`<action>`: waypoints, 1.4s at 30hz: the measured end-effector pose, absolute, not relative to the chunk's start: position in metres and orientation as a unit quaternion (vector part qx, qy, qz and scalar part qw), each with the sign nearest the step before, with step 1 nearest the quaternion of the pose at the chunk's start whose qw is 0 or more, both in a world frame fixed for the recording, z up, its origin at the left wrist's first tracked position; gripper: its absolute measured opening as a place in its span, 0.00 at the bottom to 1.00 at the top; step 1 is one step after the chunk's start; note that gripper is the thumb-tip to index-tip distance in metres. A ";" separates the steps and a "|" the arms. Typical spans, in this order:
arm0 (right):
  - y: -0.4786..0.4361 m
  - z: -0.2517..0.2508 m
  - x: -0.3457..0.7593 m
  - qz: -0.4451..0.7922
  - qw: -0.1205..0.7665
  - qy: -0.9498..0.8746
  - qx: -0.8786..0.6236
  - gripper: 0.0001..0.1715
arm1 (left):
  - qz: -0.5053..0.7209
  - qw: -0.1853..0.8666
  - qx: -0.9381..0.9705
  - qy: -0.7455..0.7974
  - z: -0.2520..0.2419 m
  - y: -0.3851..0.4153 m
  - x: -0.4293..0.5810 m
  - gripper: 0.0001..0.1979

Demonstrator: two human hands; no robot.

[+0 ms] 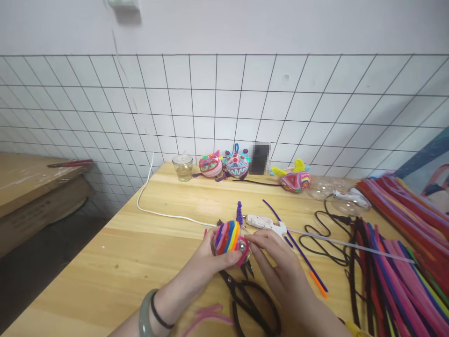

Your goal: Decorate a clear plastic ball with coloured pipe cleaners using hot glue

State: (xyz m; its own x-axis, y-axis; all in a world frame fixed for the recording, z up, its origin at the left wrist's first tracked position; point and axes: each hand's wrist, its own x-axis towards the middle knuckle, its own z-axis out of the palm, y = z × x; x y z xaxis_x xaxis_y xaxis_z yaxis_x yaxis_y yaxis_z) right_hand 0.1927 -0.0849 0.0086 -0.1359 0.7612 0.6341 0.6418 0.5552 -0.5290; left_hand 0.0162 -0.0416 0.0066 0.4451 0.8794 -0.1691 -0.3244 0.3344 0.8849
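Note:
My left hand [219, 250] is closed around a clear ball partly covered in rainbow-striped pipe cleaners [228, 236]. On the ball's right side a pink pipe cleaner [241, 262] curves around a bare, see-through patch. My right hand [275, 255] pinches at that edge, its fingertips on the end of the pink pipe cleaner. Black-handled scissors [250, 304] lie under my hands, their blades partly hidden. Just beyond the ball are a coiled purple pipe cleaner [239, 213] and a white glue gun [266, 224] with a long glue stick in it.
Finished pipe-cleaner balls [236, 164] stand along the wall, beside a glass cup [183, 167]. Clear plastic balls [321, 188] and a black cord [322, 248] lie at right. Bundles of pipe cleaners [396, 267] cover the right side. A white cable [168, 214] crosses the table.

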 end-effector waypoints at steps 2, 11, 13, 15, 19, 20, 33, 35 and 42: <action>-0.085 0.009 0.192 0.069 0.466 -0.744 -0.473 0.13 | 0.401 0.744 0.415 0.336 0.006 -0.041 0.016 0.26; -0.088 0.015 0.190 0.127 0.462 -0.742 -0.469 0.11 | 0.383 0.734 0.440 0.347 0.004 -0.040 0.015 0.27; -0.088 0.018 0.189 0.149 0.465 -0.733 -0.474 0.09 | 0.379 0.732 0.443 0.351 0.005 -0.040 0.015 0.28; -0.089 0.020 0.189 0.165 0.464 -0.725 -0.481 0.08 | 0.374 0.733 0.448 0.349 0.005 -0.040 0.014 0.29; -0.089 0.022 0.189 0.170 0.460 -0.724 -0.484 0.08 | 0.368 0.735 0.454 0.345 0.007 -0.040 0.013 0.28; -0.089 0.022 0.189 0.168 0.459 -0.728 -0.482 0.08 | 0.368 0.734 0.455 0.345 0.007 -0.040 0.013 0.28; -0.087 0.015 0.194 0.169 0.447 -0.755 -0.449 0.10 | 0.357 0.729 0.476 0.339 0.004 -0.036 0.013 0.31; -0.087 0.014 0.195 0.172 0.446 -0.758 -0.444 0.10 | 0.354 0.731 0.474 0.340 0.005 -0.036 0.013 0.32; -0.086 0.014 0.194 0.178 0.448 -0.760 -0.437 0.11 | 0.357 0.730 0.471 0.344 0.007 -0.037 0.013 0.32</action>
